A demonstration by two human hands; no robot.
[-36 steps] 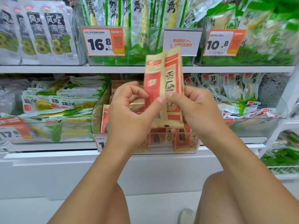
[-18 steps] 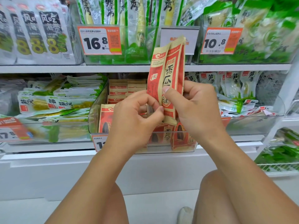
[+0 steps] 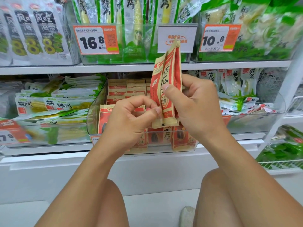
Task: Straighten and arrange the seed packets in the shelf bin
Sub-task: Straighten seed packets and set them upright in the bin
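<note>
Above bin [image 3: 95, 115], both hands pinch seed packets [image 3: 167, 89].

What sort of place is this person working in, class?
Most likely a grocery shop aisle: price tags clipped to shelf edges, clear shelf bins stocked with packaged snacks, and seed packets held up in both hands.

Single head-worn wide view, looking forward and slightly down from a crouch close before the store shelf [image 3: 147, 68], both forearms reaching in from below, knees along the bottom edge.
</note>
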